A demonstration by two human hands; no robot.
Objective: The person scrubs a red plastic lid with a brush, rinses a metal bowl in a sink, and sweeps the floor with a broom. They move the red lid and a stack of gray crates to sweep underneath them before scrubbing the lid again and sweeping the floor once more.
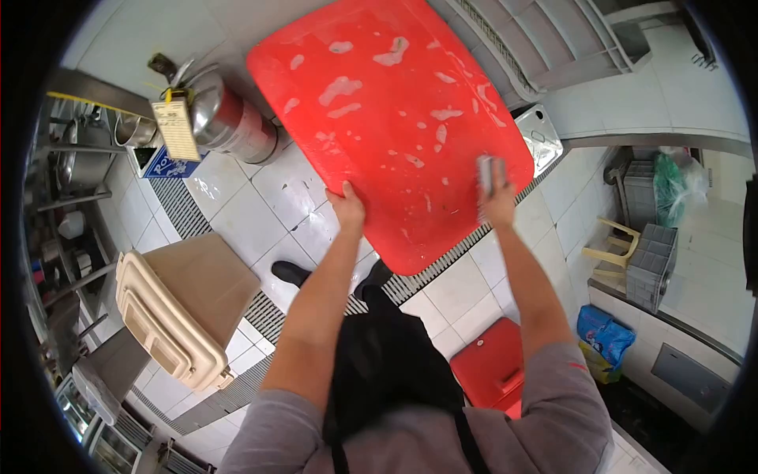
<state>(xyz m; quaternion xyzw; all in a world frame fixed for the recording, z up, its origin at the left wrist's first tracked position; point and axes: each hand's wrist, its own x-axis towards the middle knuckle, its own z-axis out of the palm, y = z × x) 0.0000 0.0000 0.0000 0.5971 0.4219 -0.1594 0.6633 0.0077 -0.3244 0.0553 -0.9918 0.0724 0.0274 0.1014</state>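
Note:
A large red board-like panel point(395, 134) with rounded corners and wet, whitish patches fills the upper middle of the view. My left hand point(347, 207) grips its lower left edge, thumb on top and fingers partly hidden. Over the panel's right part, my right hand point(497, 201) is closed around a grey-white, blurred object point(485, 175), perhaps a brush or pad, which is against the red surface.
A metal cylinder with a tag point(177, 130) stands left of the panel. A beige lidded bin point(189, 308) is at lower left, a red container point(489, 363) at lower right. Grey crates point(651, 265) and a yellow stool point(616, 246) are on the right. Drain grates point(442, 265) cross the tiled floor.

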